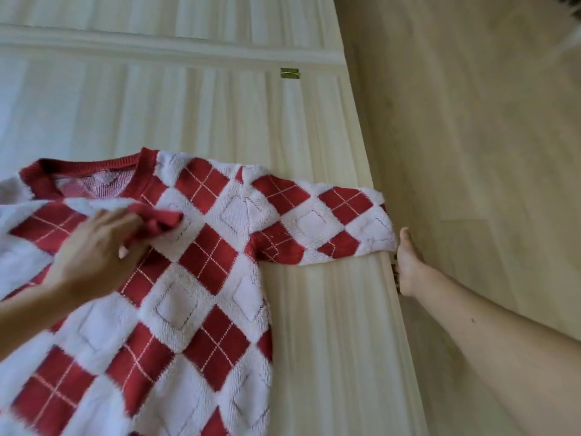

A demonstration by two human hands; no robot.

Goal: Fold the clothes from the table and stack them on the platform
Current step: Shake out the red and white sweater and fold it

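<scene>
My left hand [94, 247] pinches the red cuff [160, 220] of one sleeve, folded across the chest of the red-and-white diamond sweater [201, 278], which lies flat, front up, on the pale table [330, 309]. The other sleeve [330, 221] stretches unfolded to the table's edge, where my right hand [408, 265] touches its end, fingers hidden, grip impossible to tell. By my reckoning the fold has barely begun, and stacking is all to come.

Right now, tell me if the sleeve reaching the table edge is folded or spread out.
Spread out. The sleeve lies straight from the sweater to the table edge, the right hand at its end.
</scene>
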